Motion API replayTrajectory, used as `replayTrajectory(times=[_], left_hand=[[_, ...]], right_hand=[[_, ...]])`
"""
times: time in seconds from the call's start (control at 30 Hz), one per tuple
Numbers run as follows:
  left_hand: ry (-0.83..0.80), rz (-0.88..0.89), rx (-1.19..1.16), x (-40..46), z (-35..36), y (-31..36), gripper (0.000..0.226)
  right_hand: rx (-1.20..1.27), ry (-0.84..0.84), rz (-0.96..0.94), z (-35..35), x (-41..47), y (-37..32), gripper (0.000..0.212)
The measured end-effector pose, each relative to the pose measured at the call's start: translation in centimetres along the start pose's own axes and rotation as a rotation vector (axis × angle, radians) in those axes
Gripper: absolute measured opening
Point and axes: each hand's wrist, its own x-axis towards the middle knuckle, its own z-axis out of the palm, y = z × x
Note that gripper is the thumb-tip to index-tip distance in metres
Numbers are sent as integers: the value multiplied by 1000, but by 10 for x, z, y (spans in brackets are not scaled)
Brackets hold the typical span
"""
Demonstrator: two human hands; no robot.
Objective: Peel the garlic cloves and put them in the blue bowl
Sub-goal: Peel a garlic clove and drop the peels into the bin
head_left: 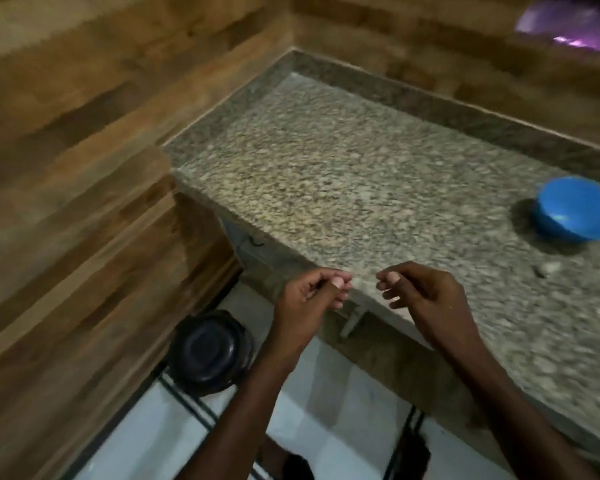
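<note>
The blue bowl (pixel 575 209) stands on the granite counter (pixel 343 174) at the far right; I cannot see its contents. A small pale piece (pixel 548 268), perhaps garlic or its skin, lies on the counter in front of the bowl. My left hand (pixel 309 296) hovers at the counter's front edge with its thumb pressed against curled fingertips. My right hand (pixel 426 296) is a short gap to its right, over the counter, with thumb and forefinger pinched together. The frame is blurred, so I cannot tell whether either hand holds a clove or skin.
Wood-look walls close in the counter on the left and at the back. A dark round lidded pot (pixel 208 351) sits on the white tiled floor (pixel 326 410) below the counter's left end. A purple glow (pixel 575 26) shows at the top right.
</note>
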Motion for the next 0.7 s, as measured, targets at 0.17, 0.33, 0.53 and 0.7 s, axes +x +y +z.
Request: replayTrajectory(times=[0.17,0.33,0.53,0.7], left_hand=[[-172,-16,1,6,144,4,16],[-238,-5,76,15,270,-3,18],[-341,15,414,49,366,-60,15],[-543,210,1007,75,405,-112,59]], right_hand=[[42,220,89,-133,-31,56,22],[-16,372,130,-243,-46,130,18],[-212,409,270,-309,-42,217,9],[-317,369,430,-324,-24,267,15]])
